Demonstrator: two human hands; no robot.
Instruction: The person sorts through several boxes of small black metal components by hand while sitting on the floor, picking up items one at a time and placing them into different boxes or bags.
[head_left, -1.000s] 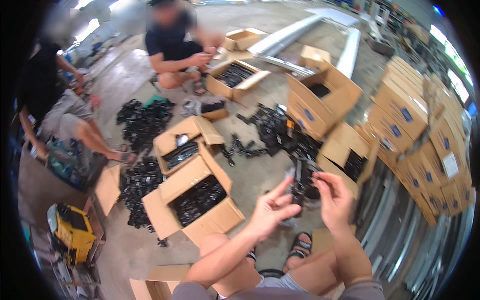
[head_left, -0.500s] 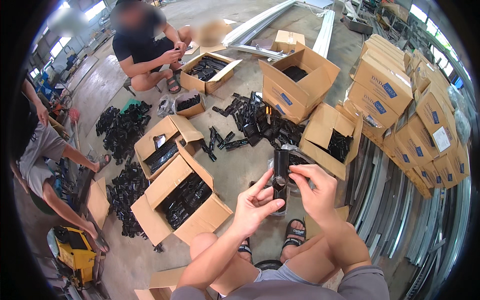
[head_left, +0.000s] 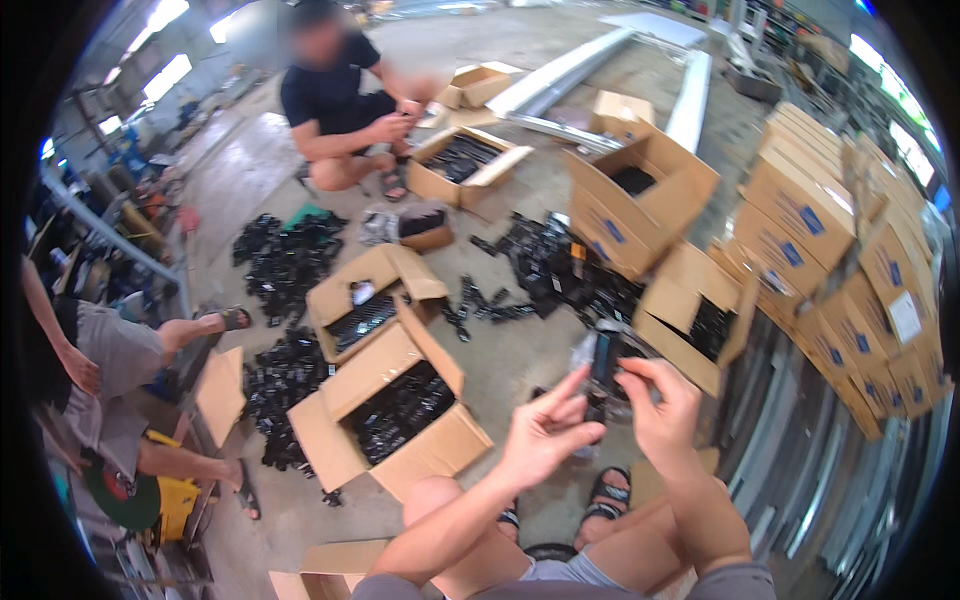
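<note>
In front of my knees I hold up a long, glossy black part [head_left: 604, 352], probably plastic and blurred now. My left hand [head_left: 548, 428] has its fingers and thumb around the lower part of it. Beside its right edge, my right hand [head_left: 662, 402] is closed, thumb against fingertips; whether a small piece sits in that pinch is hidden. Behind the part lies a clear plastic bag [head_left: 583, 350] with dark pieces. An open carton [head_left: 335, 408] filled with black parts stands to the left of my left hand.
Loose black parts [head_left: 548, 265] lie heaped on the floor, with more heaps [head_left: 275, 385] at left. Another open carton [head_left: 680, 345] stands right of my hands. Stacked cartons [head_left: 800, 215] and long metal profiles [head_left: 790, 470] line the right side. Two other people sit at left and far left.
The whole view has shifted, so the scene sits farther right and lower. Both hands stay at the black part, which appears blurred and slightly tilted now.
</note>
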